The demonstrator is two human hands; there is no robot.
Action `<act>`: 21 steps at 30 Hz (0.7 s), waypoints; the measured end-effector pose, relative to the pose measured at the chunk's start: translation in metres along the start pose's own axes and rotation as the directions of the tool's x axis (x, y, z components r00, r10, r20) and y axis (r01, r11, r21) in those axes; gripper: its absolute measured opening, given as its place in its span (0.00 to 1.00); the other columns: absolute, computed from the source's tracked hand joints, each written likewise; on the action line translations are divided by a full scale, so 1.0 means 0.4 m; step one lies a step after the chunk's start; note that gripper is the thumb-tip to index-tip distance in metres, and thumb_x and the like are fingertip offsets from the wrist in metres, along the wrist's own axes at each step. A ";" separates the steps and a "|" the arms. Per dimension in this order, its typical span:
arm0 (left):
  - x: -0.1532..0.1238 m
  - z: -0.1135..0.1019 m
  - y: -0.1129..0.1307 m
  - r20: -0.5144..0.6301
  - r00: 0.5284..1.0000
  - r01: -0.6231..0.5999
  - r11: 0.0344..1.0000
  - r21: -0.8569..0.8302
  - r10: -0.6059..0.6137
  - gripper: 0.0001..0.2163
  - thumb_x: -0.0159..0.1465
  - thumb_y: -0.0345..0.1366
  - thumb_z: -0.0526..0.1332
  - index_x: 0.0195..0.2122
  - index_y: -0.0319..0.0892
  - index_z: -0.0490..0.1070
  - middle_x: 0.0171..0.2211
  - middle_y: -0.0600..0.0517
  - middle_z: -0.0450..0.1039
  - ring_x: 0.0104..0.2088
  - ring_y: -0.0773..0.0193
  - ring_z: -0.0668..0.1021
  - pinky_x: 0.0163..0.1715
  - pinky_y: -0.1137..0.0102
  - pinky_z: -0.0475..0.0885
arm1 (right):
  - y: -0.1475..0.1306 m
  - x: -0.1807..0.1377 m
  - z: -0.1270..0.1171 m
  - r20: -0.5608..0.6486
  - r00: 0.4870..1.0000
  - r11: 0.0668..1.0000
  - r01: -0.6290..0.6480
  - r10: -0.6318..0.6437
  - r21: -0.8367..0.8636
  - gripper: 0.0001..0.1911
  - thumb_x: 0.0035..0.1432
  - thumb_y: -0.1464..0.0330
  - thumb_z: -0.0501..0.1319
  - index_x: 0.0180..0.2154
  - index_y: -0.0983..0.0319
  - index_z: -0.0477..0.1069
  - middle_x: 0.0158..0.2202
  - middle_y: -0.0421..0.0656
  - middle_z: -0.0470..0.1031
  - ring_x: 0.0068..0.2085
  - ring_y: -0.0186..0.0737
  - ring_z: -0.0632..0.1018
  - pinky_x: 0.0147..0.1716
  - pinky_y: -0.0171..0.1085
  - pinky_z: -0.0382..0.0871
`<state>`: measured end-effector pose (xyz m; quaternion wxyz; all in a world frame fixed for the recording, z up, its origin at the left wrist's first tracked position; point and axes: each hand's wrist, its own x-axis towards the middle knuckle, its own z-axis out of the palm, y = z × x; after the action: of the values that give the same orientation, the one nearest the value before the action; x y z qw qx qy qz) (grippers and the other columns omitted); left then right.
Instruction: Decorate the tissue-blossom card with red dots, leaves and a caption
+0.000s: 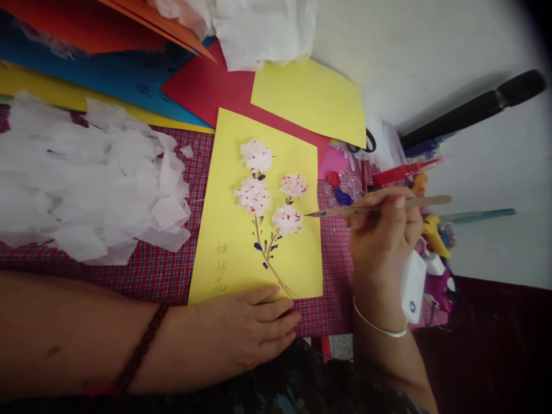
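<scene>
A yellow sheet of paper [302, 259] lies on the plaid tablecloth, bearing a flower picture with white, red-speckled blossoms [253, 196], brown stems and dark blue leaves. Handwritten characters [221, 267] stand at its lower left. My left hand [254, 328] lies flat over the sheet's bottom edge, fingers stretched out. Pinched in my right hand [383, 230] is a slim paintbrush [431, 201], held almost level. Its dark tip points left, close to the lower right blossom; whether it touches the paper I cannot tell.
Torn white tissue paper [95, 184] is heaped on the left. Coloured sheets, including a red one [207, 80], lie at the back. Beyond my right hand are a paint palette [344, 195], a red paint tube [401, 172], scissors [370, 141] and a white device [413, 287] near the wall.
</scene>
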<state>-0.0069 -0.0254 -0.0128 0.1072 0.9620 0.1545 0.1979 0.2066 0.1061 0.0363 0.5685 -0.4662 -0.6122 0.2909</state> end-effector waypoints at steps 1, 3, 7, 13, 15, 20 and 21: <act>0.001 0.000 0.000 0.004 1.000 0.002 1.000 0.002 -0.002 0.17 0.71 0.36 0.53 0.58 0.45 0.72 0.62 0.53 0.70 0.61 0.61 0.70 0.61 0.64 0.65 | -0.003 -0.006 0.004 0.025 1.000 1.000 0.000 0.001 -0.018 0.14 0.67 0.61 0.55 0.29 0.56 0.69 0.17 0.34 0.62 0.16 0.31 0.64 0.16 0.34 0.58; 0.002 -0.001 -0.001 0.029 1.000 -0.001 1.000 0.004 0.001 0.17 0.72 0.36 0.51 0.59 0.45 0.71 0.62 0.54 0.70 0.61 0.61 0.69 0.62 0.63 0.64 | -0.001 -0.014 0.007 0.067 0.998 0.999 0.005 -0.002 -0.034 0.14 0.67 0.60 0.56 0.29 0.57 0.69 0.17 0.34 0.63 0.16 0.31 0.64 0.16 0.34 0.56; 0.003 -0.001 -0.001 0.044 0.999 -0.007 1.000 0.002 0.007 0.18 0.73 0.35 0.48 0.59 0.45 0.71 0.63 0.55 0.69 0.62 0.61 0.69 0.62 0.63 0.63 | 0.012 -0.017 0.011 0.126 0.992 0.999 -0.003 0.007 -0.035 0.15 0.68 0.58 0.56 0.30 0.57 0.70 0.16 0.33 0.63 0.16 0.30 0.64 0.15 0.33 0.55; 0.002 0.000 -0.001 0.034 0.999 -0.002 1.000 0.007 0.002 0.18 0.72 0.35 0.49 0.59 0.45 0.71 0.62 0.55 0.70 0.61 0.61 0.69 0.62 0.63 0.63 | 0.018 -0.016 0.015 0.134 0.991 1.000 -0.007 0.004 0.022 0.14 0.67 0.61 0.57 0.30 0.58 0.71 0.17 0.34 0.64 0.16 0.30 0.64 0.15 0.33 0.55; 0.002 0.001 -0.001 0.042 0.999 -0.005 1.000 0.004 0.005 0.18 0.72 0.35 0.49 0.59 0.45 0.71 0.62 0.55 0.69 0.62 0.61 0.68 0.63 0.63 0.63 | 0.017 -0.012 0.013 0.094 0.996 0.998 0.001 -0.007 0.061 0.13 0.67 0.62 0.57 0.30 0.58 0.71 0.16 0.34 0.64 0.16 0.30 0.64 0.15 0.33 0.56; 0.003 0.005 0.000 0.022 1.000 0.001 1.000 0.013 -0.002 0.18 0.73 0.35 0.48 0.58 0.46 0.72 0.62 0.54 0.70 0.61 0.61 0.69 0.62 0.63 0.64 | 0.013 -0.018 0.014 0.133 0.991 0.999 0.002 -0.009 0.054 0.12 0.68 0.61 0.56 0.33 0.57 0.71 0.19 0.34 0.67 0.17 0.31 0.68 0.16 0.33 0.59; 0.003 0.004 0.000 0.026 1.000 -0.003 1.000 0.013 0.002 0.18 0.73 0.35 0.48 0.58 0.46 0.72 0.62 0.54 0.70 0.61 0.61 0.69 0.62 0.63 0.64 | 0.012 -0.021 0.016 0.160 0.987 0.999 0.006 -0.012 0.036 0.12 0.68 0.61 0.56 0.34 0.58 0.71 0.20 0.34 0.68 0.18 0.31 0.69 0.16 0.32 0.60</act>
<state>-0.0050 -0.0252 -0.0140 0.1025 0.9654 0.1532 0.1845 0.2008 0.1015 0.0271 0.5269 -0.4285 -0.6528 0.3355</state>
